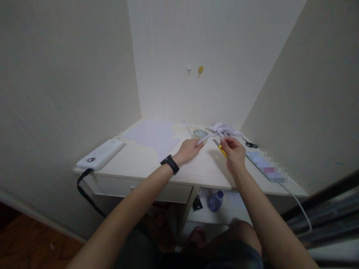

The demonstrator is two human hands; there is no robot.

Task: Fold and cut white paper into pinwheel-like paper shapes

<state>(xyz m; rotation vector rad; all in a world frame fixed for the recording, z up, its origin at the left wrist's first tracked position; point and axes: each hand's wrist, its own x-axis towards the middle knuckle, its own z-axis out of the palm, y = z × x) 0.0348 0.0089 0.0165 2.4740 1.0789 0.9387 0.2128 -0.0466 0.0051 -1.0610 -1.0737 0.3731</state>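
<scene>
Above the middle of the white desk, my left hand (190,148) is closed on a narrow rolled strip of white paper (204,139), which points up and to the right. My right hand (233,148) grips a yellow utility knife (221,150), its blade out and aimed up and to the left. A small gap parts the blade from the paper roll. Just behind my left hand lies a roll of clear tape (200,133). Beyond my right hand is a heap of white paper strips (223,129).
Flat sheets of white paper (154,134) cover the desk's back left. A white power bank (101,154) with a black strap sits at the left edge. Black-handled scissors (251,145) and a phone (266,168) with a white cable lie right. A bottle (215,201) stands on the shelf below.
</scene>
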